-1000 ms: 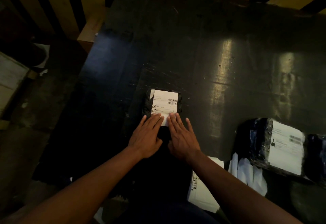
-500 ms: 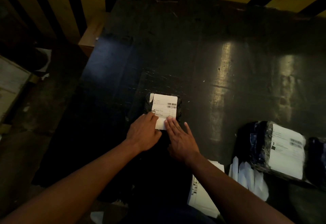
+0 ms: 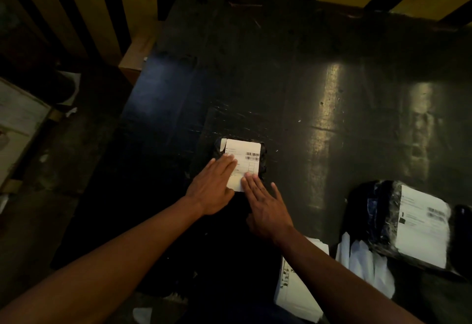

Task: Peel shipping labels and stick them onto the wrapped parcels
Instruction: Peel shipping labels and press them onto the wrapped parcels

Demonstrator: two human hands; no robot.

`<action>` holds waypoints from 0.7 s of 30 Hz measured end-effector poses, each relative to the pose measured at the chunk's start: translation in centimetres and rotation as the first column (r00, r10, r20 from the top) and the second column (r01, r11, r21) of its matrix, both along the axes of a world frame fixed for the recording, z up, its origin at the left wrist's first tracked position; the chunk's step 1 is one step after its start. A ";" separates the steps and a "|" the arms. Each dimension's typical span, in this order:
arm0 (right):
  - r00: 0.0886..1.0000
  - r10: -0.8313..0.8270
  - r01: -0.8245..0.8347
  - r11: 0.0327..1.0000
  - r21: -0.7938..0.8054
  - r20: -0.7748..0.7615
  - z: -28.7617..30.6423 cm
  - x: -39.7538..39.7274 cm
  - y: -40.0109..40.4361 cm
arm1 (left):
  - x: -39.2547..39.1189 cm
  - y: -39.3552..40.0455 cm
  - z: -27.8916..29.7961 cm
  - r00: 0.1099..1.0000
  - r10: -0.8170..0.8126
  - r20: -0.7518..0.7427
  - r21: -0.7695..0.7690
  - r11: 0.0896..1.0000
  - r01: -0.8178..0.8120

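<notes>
Dark table (image 3: pixel 293 73) carries everything. A labelled wrapped parcel (image 3: pixel 408 224) lies well right of the right hand (image 3: pixel 268 211); a stack of label sheets (image 3: pixel 293 295) sits just beside that wrist. The small black parcel (image 3: pixel 264 156) lies under both hands' fingertips, its shipping label (image 3: pixel 249 156) already laid on. Left hand (image 3: pixel 213 186) is flat and spread on the label's left half; the right is flat, fingers extended at the near corner, gripping nothing. Best practice, judged: press outward from centre, seat edges (label overhangs nearer side). No containers visible.
</notes>
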State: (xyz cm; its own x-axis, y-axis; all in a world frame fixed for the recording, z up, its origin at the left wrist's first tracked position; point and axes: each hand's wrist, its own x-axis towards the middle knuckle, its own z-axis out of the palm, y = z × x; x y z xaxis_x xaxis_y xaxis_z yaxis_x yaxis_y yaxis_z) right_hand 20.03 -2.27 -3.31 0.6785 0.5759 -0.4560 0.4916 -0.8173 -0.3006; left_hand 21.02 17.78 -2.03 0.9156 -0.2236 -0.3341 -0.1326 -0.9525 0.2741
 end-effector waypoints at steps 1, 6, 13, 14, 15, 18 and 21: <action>1.000 0.002 -0.002 1.000 0.000 0.003 -0.1 0.0 0.0 | 0.2 -0.7 -0.1 0.999 -0.016 -0.038 -0.022 1.000 0.015; 1.000 0.028 -0.028 0.999 -0.021 -0.004 0.2 0.2 -0.2 | 0.8 -0.9 -0.5 0.999 -0.007 -0.050 0.034 0.999 0.009; 1.000 0.018 -0.018 1.000 -0.014 -0.020 0.3 0.2 -0.1 | 2.4 0.1 0.8 0.998 0.043 0.042 0.084 0.995 -0.047; 1.000 0.014 -0.014 1.000 -0.009 -0.019 0.2 0.1 -0.1 | 2.7 -0.3 0.9 0.999 0.023 0.037 0.058 0.998 -0.026; 1.000 0.010 -0.010 1.000 -0.003 -0.019 0.1 0.0 -0.1 | 2.9 -0.8 0.9 1.000 -0.009 0.017 0.025 1.000 0.009; 1.000 0.010 -0.010 1.000 -0.001 -0.009 -0.3 -0.1 -0.1 | 3.6 -2.2 0.2 0.994 -0.078 -0.071 -0.009 0.997 0.078; 1.000 0.011 -0.011 1.000 -0.003 -0.014 -0.3 0.2 -0.1 | 4.4 -2.3 -0.6 0.995 -0.057 -0.082 0.077 0.995 0.064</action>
